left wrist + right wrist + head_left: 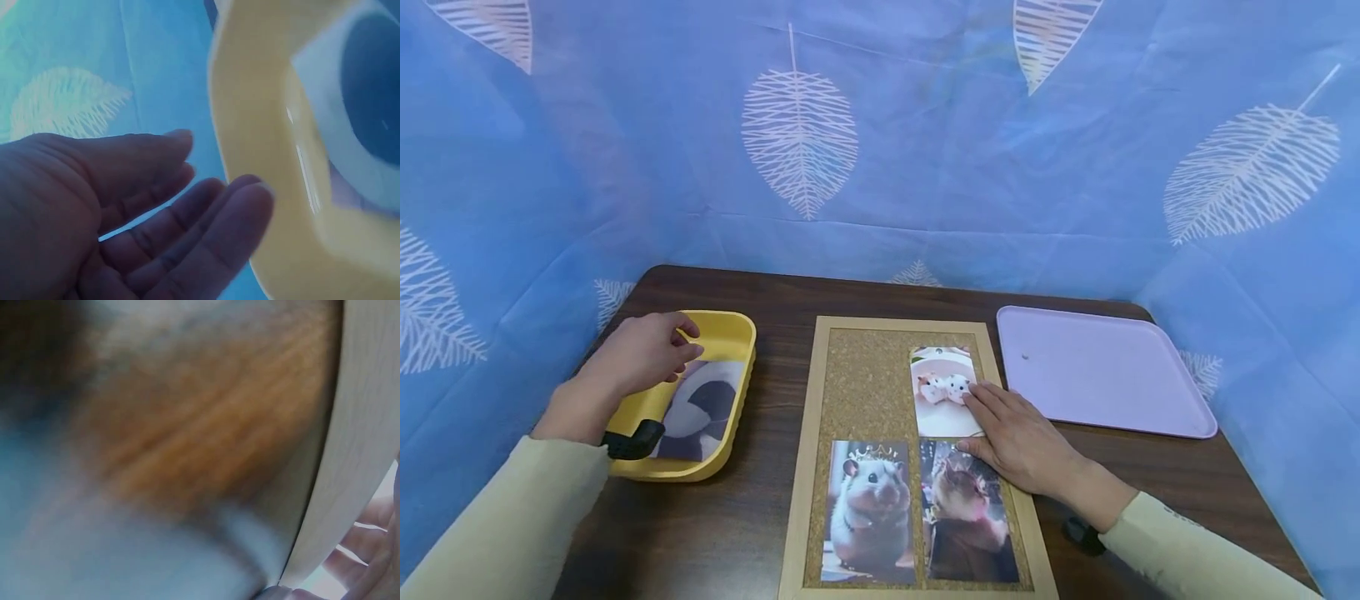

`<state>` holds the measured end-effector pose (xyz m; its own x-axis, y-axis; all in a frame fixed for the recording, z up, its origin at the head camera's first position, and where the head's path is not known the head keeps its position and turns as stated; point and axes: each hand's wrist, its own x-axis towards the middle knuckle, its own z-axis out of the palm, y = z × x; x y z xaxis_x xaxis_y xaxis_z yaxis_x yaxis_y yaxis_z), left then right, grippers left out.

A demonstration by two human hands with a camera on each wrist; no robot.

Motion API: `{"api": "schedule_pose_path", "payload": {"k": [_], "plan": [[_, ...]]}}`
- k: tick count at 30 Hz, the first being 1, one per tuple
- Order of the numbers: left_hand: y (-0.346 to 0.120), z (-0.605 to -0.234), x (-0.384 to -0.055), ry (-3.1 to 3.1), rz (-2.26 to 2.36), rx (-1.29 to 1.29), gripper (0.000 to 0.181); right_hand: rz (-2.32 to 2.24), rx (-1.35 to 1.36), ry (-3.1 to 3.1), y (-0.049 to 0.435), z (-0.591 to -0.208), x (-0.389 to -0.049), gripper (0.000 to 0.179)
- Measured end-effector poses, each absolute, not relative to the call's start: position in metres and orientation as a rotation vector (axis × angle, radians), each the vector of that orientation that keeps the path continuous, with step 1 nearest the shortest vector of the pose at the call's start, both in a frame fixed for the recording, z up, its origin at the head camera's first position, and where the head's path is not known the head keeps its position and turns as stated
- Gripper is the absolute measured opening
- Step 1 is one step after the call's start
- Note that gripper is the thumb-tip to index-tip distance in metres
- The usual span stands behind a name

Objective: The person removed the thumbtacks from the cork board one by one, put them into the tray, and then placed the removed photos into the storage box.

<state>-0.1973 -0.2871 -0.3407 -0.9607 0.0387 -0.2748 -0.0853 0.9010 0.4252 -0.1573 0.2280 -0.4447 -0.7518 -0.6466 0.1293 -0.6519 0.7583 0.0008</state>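
My left hand (651,348) hovers over the yellow tray (741,329) at the left, its fingers loosely bent with nothing between them. Inside that tray lies a grey and white picture card (703,408). My right hand (1030,442) rests its fingers on the right edge of a photo of two small hamsters (942,392), on a wood-framed cork board (865,367). Its thumb touches the top of a dark pinkish animal photo (966,517) below. Left of that is a photo of a crowned hamster (871,508). A small round pin head (939,352) shows at the hamster photo's top.
A lilac tray (1105,367) lies right of the board, with one tiny dark item (1025,357) near its left side. Everything stands on a dark wooden table (760,517). Blue leaf-print cloth (925,167) hangs behind and at both sides.
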Motion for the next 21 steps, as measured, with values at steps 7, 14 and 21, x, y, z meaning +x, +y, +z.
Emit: {"api": "schedule_pose_path", "payload": {"k": [7, 14, 21], "plan": [[-0.250, -0.334, -0.200, 2.892, 0.698, 0.101, 0.035, 0.039, 1.057, -2.819, 0.230, -0.442, -0.158, 0.070], [-0.204, -0.334, -0.203, 2.982, 0.727, 0.217, 0.021, 0.052, 1.072, -2.748, 0.231, -0.441, -0.161, 0.064], [-0.156, -0.346, -0.207, 3.022, 0.731, 0.346, 0.022, 0.108, 1.059, -2.732, 0.228, -0.436, -0.163, 0.057]]}}
